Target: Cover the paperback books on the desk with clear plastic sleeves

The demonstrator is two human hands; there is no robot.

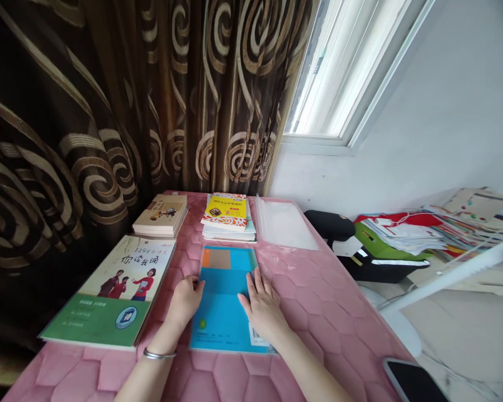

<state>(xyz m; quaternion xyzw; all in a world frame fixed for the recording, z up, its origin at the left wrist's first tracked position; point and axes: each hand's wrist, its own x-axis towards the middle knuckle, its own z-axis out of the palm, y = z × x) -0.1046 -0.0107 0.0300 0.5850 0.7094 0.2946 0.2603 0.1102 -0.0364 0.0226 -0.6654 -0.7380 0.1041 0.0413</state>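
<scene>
A blue book (224, 290) lies flat on the pink quilted tabletop (318, 296) in front of me. My right hand (262, 304) rests flat on its right side with the fingers stretched out and spread. My left hand (186, 298) sits at the book's left edge, fingers curled against that edge; a silver bangle is on that wrist. A large green and white textbook (113, 293) lies just left of my left hand.
At the back stand a stack of beige books (161, 215), a stack topped by a yellow book (227, 215) and a clear plastic sleeve (283, 223). A dark phone (413, 382) lies at the near right corner. A curtain hangs behind; papers pile up at the right.
</scene>
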